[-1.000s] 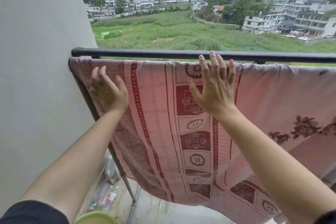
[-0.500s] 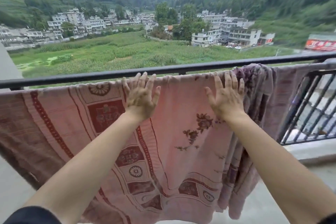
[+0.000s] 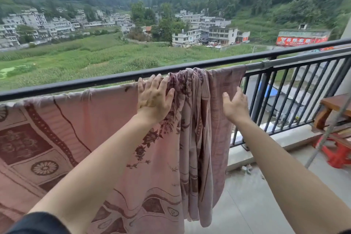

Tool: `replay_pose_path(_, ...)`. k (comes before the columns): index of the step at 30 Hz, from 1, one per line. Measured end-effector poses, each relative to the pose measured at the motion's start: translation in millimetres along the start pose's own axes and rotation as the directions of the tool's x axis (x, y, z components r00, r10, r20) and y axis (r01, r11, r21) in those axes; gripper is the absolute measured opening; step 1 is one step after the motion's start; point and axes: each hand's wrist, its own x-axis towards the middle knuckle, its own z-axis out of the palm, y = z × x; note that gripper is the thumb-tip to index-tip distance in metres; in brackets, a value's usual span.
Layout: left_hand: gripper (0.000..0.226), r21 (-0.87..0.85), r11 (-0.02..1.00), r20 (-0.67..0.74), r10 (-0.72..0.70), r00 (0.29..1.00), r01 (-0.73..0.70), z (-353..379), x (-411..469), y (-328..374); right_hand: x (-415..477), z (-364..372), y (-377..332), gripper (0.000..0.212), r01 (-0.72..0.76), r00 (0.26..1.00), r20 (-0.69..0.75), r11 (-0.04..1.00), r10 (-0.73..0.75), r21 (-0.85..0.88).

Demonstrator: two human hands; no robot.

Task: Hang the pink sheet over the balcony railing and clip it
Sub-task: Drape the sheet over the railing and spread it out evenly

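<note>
Left hand [image 3: 154, 99], fingers spread, presses flat on the thin pink sheet [image 3: 98, 123] hung along the dark metal balcony railing [image 3: 76, 84] just above its fingertips. Right hand [image 3: 236, 107], open and relaxed, hovers beside rumpled bunched folds [image 3: 192, 104] between the hands. Spreading seems underway; those folds likely need pulling rightward before clipping.

Far off, past the green field, a long red sign [image 3: 302, 40] stands on the front of a low building [image 3: 303, 33] at the foot of the hill. It has one row of big white Chinese letters. They are too far away and too fuzzy to read for sure. A small red sign [image 3: 245, 39] sits low on a pale house [image 3: 241, 34] to its left. Its marks are too tiny to read.
</note>
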Motion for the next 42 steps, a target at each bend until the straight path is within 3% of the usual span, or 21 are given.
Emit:
replay_pose_path(7, 0.049, -0.002, 0.997, -0.075, 0.081, 0.994, -0.081, 9.6, 48.9, 31.5, 33.0, 1.1, -10.8, 0.089, -0.093, 0.992, 0.109, 0.970, 0.070, 0.224)
replay_pose_path(9, 0.048, 0.017, 0.994, -0.030, 0.108, 0.994, -0.108, 8.5, 63.1, 42.2, 43.2, 1.1, -15.9, 0.064, -0.083, 0.988, 0.149, 0.943, 0.036, 0.322)
replay_pose_path(11, 0.044, 0.005, 0.995, 0.014, 0.100, 0.995, -0.100, 6.6, 80.9, 53.5, 56.2, -1.4, -17.5, 0.034, -0.049, 0.995, 0.098, 0.931, 0.014, 0.362)
replay_pose_path(15, 0.031, -0.066, 0.994, 0.146, 0.095, 0.985, -0.086, -4.5, 111.1, 54.7, 63.8, -12.3, -28.4, 0.028, 0.055, 0.988, -0.151, 0.962, -0.014, 0.268)
replay_pose_path(19, 0.029, -0.109, 0.988, 0.147, 0.126, 0.981, -0.110, -8.8, 120.7, 70.9, 62.9, -23.5, -37.4, 0.022, 0.256, 0.897, -0.403, 0.957, -0.184, 0.133)
replay_pose_path(22, 0.029, -0.130, 0.982, 0.093, 0.146, 0.985, -0.134, -12.9, 118.5, 88.4, 58.0, -37.5, -39.7, 0.025, 0.270, 0.916, -0.348, 0.947, -0.198, 0.173)
replay_pose_path(25, 0.030, -0.154, 0.978, 0.053, 0.147, 0.988, -0.138, -21.0, 112.5, 107.9, 44.0, -57.4, -39.4, 0.037, 0.340, 0.928, -0.207, 0.932, -0.310, 0.129)
replay_pose_path(28, 0.028, -0.154, 0.981, -0.023, 0.115, 0.993, -0.117, -30.2, 92.8, 115.2, 27.1, -64.9, -32.5, 0.045, 0.448, 0.881, -0.172, 0.894, -0.441, 0.006)
replay_pose_path(32, 0.030, -0.199, 0.979, -0.033, 0.042, 0.999, -0.048, -27.9, 78.6, 146.6, 31.0, -94.3, -13.1, 0.032, 0.528, 0.815, -0.180, 0.834, -0.551, -0.161)
replay_pose_path(36, 0.031, -0.244, 0.969, 0.032, 0.036, 0.999, -0.027, -33.7, 70.6, 176.3, 40.6, -131.4, 0.9, 0.024, 0.495, 0.802, -0.220, 0.824, -0.555, -0.276)
replay_pose_path(39, 0.028, -0.283, 0.958, 0.006, 0.045, 0.999, -0.041, -46.5, 50.4, 177.8, 51.0, -151.3, 15.0, 0.019, 0.408, 0.824, -0.301, 0.871, -0.480, -0.272)
replay_pose_path(42, 0.023, -0.145, 0.988, -0.056, 0.054, 0.997, -0.062, -65.3, 19.6, 160.4, 47.1, -151.3, 18.3, 0.022, 0.333, 0.853, -0.354, 0.922, -0.383, -0.195)
